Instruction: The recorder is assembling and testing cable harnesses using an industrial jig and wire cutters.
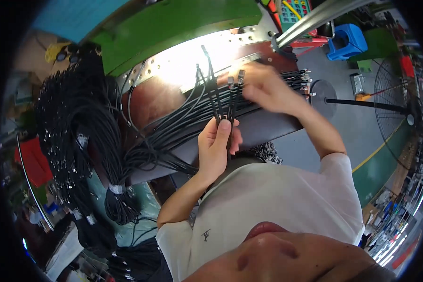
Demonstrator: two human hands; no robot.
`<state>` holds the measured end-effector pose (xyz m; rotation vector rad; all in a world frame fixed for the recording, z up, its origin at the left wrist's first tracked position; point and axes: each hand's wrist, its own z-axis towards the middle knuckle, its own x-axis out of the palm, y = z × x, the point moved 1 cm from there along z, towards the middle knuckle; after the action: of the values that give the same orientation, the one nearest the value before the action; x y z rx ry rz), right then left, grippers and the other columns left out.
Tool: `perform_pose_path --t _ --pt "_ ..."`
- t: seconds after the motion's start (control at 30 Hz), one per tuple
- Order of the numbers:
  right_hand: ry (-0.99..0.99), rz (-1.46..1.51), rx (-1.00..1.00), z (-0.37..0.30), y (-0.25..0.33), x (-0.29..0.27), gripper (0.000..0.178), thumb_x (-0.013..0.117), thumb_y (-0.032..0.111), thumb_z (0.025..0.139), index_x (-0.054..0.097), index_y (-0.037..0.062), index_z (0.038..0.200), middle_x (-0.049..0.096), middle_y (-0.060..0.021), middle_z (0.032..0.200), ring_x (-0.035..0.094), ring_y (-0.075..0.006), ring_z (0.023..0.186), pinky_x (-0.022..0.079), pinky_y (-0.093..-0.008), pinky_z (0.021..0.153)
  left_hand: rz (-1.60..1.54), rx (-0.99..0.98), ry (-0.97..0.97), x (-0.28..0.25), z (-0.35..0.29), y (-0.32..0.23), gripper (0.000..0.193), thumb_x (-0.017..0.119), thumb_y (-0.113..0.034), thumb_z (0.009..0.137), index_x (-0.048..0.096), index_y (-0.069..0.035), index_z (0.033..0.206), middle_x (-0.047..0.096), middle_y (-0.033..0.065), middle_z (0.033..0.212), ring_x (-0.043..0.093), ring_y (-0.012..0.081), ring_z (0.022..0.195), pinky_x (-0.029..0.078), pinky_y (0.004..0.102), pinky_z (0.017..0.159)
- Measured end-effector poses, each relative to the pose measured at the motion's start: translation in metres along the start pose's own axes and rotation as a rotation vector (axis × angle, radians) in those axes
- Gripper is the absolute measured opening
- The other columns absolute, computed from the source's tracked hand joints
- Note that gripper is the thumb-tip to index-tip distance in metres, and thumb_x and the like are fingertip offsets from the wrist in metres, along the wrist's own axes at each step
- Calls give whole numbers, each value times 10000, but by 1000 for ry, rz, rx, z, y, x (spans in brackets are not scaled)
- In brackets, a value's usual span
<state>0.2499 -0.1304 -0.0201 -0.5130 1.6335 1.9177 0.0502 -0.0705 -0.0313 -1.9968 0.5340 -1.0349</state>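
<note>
My left hand (215, 148) is closed around a few black cables (213, 96), thumb on top, in front of my chest. Their free ends fan out away from me, and two carry metal connectors (241, 76). Just to the right of those connectors is my right hand (263, 87), smeared by motion. Its fingers are too blurred to show whether they grip anything. Beneath both hands, a long bundle of black cables (183, 120) lies across the brown work surface (148, 104), with metal ends (306, 81) at its right.
A green machine body (183, 30) and a brightly lit metal plate stand beyond the work surface. Thick tied hanks of black cable (91, 113) hang at the left. At the right are a metal pole (315, 23), a blue stool (347, 41) and a fan (392, 108).
</note>
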Motion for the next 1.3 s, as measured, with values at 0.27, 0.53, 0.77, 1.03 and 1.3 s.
perform_pose_path --t 0.27,0.53,0.77,1.03,1.3 --pt "-162 -406 55 -4 -17 15 244 677 252 780 644 83 953 563 -75 885 550 -261 862 482 -363 700 -171 -30 -20 -12 -8 4 285 468 -286 979 576 -41 1076 416 -36 557 359 31 443 243 175 375" --pt "-247 -647 -121 -4 5 20 195 673 129 767 635 51 941 567 -50 878 559 -244 828 465 -364 708 -179 -98 -43 -15 -9 10 271 443 -297 988 536 -54 1061 434 -14 549 346 38 426 246 179 373" --pt "-409 -624 -324 8 20 38 332 663 28 648 632 84 974 568 -64 920 565 -252 843 481 -338 667 -154 -136 22 -21 -24 11 258 406 -271 999 518 -40 1030 518 55 656 430 87 467 318 205 395" --pt "-285 -367 -190 20 24 56 296 615 -61 664 600 45 941 604 -83 940 597 -266 863 495 -332 679 -198 -122 61 -28 -23 4 261 391 -256 1002 518 -31 1042 603 90 855 572 125 644 488 249 554" --pt "108 -527 -211 44 37 37 219 611 16 646 517 33 844 583 -72 915 587 -253 880 514 -328 702 -197 -74 7 -34 -19 -2 286 432 -272 990 541 -19 1067 582 63 754 525 108 583 435 215 542"
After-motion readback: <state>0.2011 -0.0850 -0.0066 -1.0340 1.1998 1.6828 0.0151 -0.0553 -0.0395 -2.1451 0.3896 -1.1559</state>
